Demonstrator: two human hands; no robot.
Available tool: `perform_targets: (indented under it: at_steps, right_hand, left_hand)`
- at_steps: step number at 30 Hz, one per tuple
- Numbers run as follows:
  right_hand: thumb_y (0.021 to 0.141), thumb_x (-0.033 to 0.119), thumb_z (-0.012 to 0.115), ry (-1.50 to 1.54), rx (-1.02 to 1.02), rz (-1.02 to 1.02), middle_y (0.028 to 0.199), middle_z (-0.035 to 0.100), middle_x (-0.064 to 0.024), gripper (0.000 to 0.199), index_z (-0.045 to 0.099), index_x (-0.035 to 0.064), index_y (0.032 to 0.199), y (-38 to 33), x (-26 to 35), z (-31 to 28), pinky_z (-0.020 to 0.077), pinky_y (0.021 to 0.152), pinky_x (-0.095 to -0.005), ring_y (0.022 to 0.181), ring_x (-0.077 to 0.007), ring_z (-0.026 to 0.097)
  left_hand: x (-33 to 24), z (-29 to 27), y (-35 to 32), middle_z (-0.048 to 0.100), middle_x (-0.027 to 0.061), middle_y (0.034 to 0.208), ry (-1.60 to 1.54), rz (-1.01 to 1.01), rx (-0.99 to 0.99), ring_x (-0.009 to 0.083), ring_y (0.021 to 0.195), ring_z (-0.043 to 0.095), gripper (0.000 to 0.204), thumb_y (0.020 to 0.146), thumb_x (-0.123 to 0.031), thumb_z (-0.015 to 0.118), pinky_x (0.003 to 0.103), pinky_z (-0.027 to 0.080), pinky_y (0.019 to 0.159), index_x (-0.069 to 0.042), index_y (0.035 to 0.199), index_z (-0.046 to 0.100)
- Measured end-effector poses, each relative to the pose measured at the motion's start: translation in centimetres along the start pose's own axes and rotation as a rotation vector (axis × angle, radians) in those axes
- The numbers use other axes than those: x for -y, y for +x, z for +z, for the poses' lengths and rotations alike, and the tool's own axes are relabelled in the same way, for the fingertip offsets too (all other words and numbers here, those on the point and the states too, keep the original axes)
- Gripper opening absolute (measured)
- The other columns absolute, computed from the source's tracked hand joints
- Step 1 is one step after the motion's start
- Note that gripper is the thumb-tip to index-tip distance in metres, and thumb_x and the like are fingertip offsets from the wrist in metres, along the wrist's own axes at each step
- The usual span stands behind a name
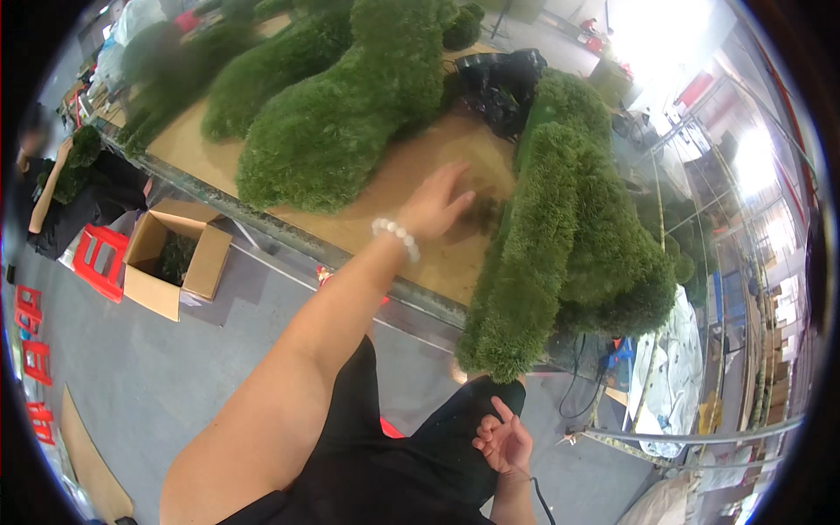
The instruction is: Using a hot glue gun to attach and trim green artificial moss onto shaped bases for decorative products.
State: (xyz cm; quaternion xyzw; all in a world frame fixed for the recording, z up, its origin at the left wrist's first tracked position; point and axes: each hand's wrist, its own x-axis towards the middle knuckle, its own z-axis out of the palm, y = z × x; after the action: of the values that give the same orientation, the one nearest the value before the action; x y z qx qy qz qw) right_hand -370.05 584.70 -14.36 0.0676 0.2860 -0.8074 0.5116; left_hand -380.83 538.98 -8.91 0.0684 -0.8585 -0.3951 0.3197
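The left grip is hovering open, the right grip half-open, and light touch should be sparing the green foliage.

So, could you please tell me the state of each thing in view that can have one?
Left hand: open, seemingly empty
Right hand: loosely open, partly curled, seemingly empty
Green foliage pieces: lying, some piled together
Black plastic bag: crumpled
Cardboard box: open, not empty

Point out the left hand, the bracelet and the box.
Left hand (430,208): head view, back of the hand.
Bracelet (402,234): head view, on its pale beads.
Box (207,264): head view, on a cardboard flap.
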Motion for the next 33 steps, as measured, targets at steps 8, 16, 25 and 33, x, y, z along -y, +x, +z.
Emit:
perform_targets:
  at_steps: [8,16,25,33]
  right_hand:
    - [0.101,0.038,0.049,-0.035,-0.022,-0.024,0.101,0.061,-0.0151,0.058,0.038,0.0091,0.149,-0.1,-0.1,0.7,0.0495,0.077,-0.0431,0.083,-0.0248,0.055]
    - [0.102,0.027,0.050,-0.102,0.130,-0.091,0.105,0.061,-0.0174,0.052,0.038,0.0088,0.149,-1.3,-0.7,0.3,0.0500,0.085,-0.0426,0.088,-0.0255,0.059]
    - [0.095,0.004,0.063,-1.327,0.302,-0.021,0.118,0.062,-0.0124,0.058,0.041,0.0048,0.148,-6.7,-4.1,3.6,0.0474,0.096,-0.0329,0.107,-0.0204,0.060]
    - [0.098,0.014,0.057,-0.406,0.316,0.574,0.144,0.051,-0.0228,0.035,0.061,-0.0029,0.128,-14.5,1.2,-5.7,0.0408,0.109,-0.0481,0.131,-0.0359,0.051]
  left_hand:
    - [1.0,0.1,0.1,0.023,0.0097,0.161,-0.576,-0.030,0.032,0.0242,0.140,0.039,0.061,0.104,-0.016,0.049,0.035,0.034,0.112,-0.009,0.157,0.018]
    - [-8.7,-3.8,-6.6,0.035,0.0131,0.156,-0.758,0.074,-0.190,0.0296,0.138,0.043,0.051,0.101,-0.006,0.047,0.042,0.034,0.115,-0.002,0.150,0.033]
    - [-4.1,-6.0,-24.4,0.069,0.0094,0.112,-0.717,-0.464,-0.023,0.0170,0.109,0.064,0.034,0.098,0.002,0.053,0.025,0.050,0.085,0.001,0.132,0.052]
    - [-3.6,-7.2,-24.1,0.069,0.0125,0.116,-0.636,-0.406,0.071,0.0241,0.103,0.068,0.032,0.099,-0.014,0.055,0.032,0.055,0.069,-0.004,0.130,0.057]
